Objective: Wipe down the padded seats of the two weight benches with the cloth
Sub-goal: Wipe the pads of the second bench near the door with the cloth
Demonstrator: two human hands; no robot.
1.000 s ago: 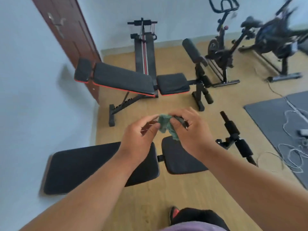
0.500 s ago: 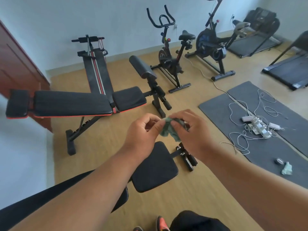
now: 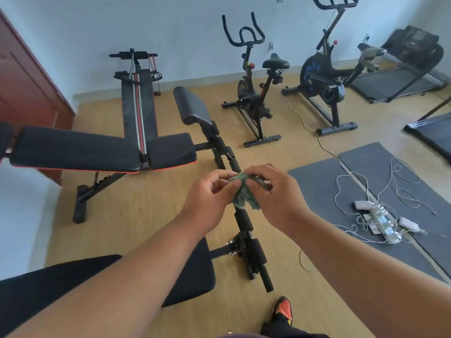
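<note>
A small green cloth (image 3: 244, 193) is bunched between my two hands at chest height. My left hand (image 3: 210, 193) pinches its left side and my right hand (image 3: 273, 193) pinches its right side. Below my arms lies the near weight bench (image 3: 195, 272), black padded, its seat partly hidden by my left forearm. The far weight bench (image 3: 78, 150), black with red trim, stands at mid-left with its seat pad (image 3: 170, 150) towards the middle of the room.
A sit-up board (image 3: 138, 106) leans behind the far bench. Two exercise bikes (image 3: 256, 93) and treadmills (image 3: 402, 76) line the back wall. Grey floor mats (image 3: 329, 181) with a power strip and tangled white cords (image 3: 380, 215) lie to the right. A brown door (image 3: 24, 81) stands left.
The view has swung to the right, so both benches have shifted left in the frame and the mats and bikes have come in. Both hands still work the cloth between them.
</note>
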